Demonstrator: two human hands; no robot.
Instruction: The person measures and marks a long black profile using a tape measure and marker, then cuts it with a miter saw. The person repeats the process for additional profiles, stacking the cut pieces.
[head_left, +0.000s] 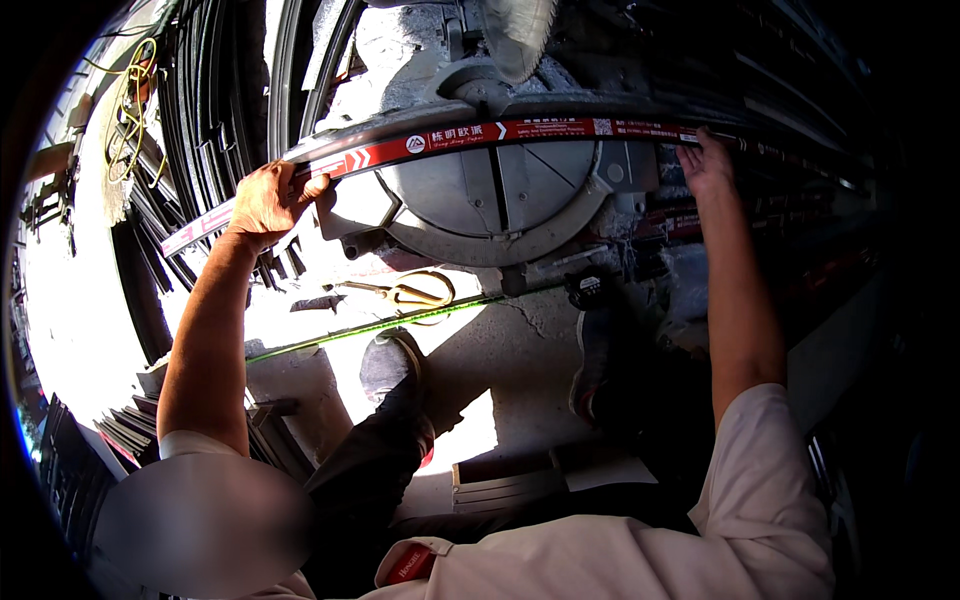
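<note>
A long dark profile strip (450, 138) with red printed film on its face lies across the round metal table (440, 190) of a mitre saw, along the saw's fence. My left hand (268, 204) is closed over the strip's left part, thumb toward the saw. On the right, my right hand (708, 165) grips the same strip with bent fingers at its near edge; some fingers are hidden. Above the fence, at the top, shows the toothed saw blade (520, 40), apart from the strip. The strip's right end fades into shadow.
Scissors with yellow handles (418, 292) lie below the saw. A green tape (390, 322) stretches out beside them toward a dark round case (588, 287). Several dark profiles (215, 110) are stacked at left. My shoe (390, 366) is on the floor. Deep shadow covers the right.
</note>
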